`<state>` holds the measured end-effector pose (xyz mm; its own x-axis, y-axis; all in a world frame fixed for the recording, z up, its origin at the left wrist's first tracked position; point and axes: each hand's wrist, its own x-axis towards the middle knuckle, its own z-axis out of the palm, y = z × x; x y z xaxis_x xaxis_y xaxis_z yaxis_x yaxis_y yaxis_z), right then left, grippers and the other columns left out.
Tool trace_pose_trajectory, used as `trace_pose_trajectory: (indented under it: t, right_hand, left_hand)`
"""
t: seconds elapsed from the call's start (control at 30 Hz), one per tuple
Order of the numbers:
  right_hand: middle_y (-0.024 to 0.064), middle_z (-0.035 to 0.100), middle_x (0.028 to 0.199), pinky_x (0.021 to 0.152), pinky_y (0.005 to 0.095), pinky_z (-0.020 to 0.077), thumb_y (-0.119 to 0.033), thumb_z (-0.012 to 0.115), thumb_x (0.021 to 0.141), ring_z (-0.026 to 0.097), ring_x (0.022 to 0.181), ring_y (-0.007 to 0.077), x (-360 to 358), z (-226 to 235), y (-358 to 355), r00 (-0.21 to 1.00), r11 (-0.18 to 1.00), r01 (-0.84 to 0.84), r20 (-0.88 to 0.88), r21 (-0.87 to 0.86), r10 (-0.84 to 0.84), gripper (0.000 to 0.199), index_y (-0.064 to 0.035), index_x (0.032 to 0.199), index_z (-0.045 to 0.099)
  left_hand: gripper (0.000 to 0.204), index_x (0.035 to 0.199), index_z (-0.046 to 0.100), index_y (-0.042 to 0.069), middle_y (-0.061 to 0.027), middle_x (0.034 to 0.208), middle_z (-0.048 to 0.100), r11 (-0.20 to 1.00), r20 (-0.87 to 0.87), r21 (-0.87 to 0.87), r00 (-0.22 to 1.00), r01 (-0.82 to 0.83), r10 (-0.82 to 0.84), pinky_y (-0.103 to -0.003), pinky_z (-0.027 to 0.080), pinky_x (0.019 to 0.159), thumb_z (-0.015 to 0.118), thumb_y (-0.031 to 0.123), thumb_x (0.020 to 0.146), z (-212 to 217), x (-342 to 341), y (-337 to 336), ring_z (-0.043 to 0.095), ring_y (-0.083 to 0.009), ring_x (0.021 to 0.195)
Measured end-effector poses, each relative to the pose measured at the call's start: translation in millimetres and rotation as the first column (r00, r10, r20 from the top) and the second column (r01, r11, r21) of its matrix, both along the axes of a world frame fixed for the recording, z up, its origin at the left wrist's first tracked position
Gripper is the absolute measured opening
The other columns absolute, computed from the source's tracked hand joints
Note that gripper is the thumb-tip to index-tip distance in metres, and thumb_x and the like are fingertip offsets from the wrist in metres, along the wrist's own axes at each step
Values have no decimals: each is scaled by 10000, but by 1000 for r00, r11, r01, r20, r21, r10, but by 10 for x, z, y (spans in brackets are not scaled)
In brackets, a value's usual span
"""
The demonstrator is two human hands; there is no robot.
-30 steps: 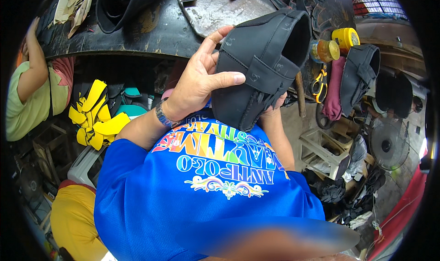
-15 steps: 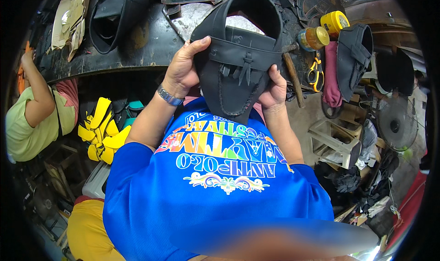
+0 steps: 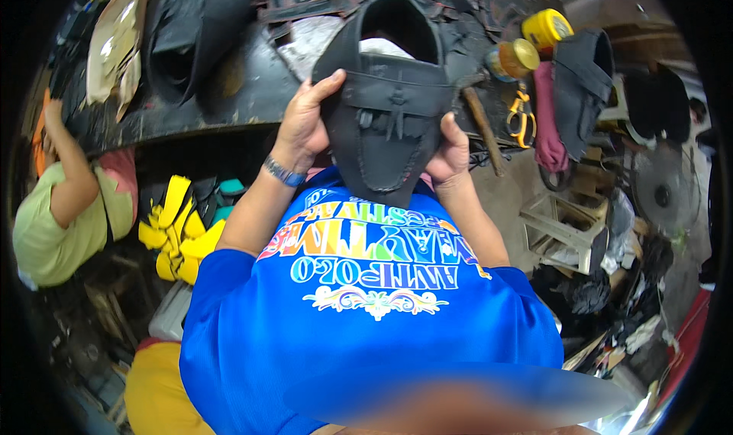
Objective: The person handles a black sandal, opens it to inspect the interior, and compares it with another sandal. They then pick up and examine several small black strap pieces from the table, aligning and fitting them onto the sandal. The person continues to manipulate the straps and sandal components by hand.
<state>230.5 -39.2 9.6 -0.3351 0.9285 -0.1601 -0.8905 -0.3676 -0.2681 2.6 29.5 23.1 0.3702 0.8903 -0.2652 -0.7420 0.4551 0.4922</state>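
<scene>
A black shoe upper [image 3: 385, 133], loafer-shaped with a strap and tassels across its front, is held up between my hands, its toe toward my chest. My left hand [image 3: 308, 122] grips the left side, thumb on the front face and fingers behind. On the opposite side, my right hand [image 3: 449, 151] holds the edge with the thumb up; its other fingers are largely hidden behind the upper. Beyond the upper, a pale slab [image 3: 309, 44] lies on the dark bench [image 3: 259, 91]. A hammer [image 3: 482, 126] rests to the right of my right hand.
Orange-handled scissors [image 3: 522, 122], a jar [image 3: 513, 59], a yellow tub [image 3: 547, 27] and another black upper [image 3: 583, 80] are at right. More black uppers [image 3: 187, 42] sit at left. A stool [image 3: 561, 229] stands lower right. Another person [image 3: 69, 198] works at far left.
The upper has tilted and come slightly down and left, so its opening looks narrower. Both hands keep their hold. The view has shifted slightly.
</scene>
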Motion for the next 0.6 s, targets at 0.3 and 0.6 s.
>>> trace_pose_trajectory:
  t: [0.3,0.6]
  right_hand:
    - [135,672,1215,977,428,519,49,703,771,672,1073,266,775,935,-526,729,850,285,476,442,-492,540,5,1296,586]
    - [116,675,1204,956,311,512,43,769,810,664,1050,198,2221,2039,-496,-400,410,409,564,816,-723,459,74,1239,609]
  left_hand:
    - [560,1441,391,48,-133,1263,634,881,-171,264,918,393,-359,-304,543,927,616,312,1001,284,371,64,656,-186,1127]
    - [286,1264,571,49,-120,1226,665,720,-340,271,763,639,-550,-301,530,917,606,170,1007,179,736,129,672,-186,1078]
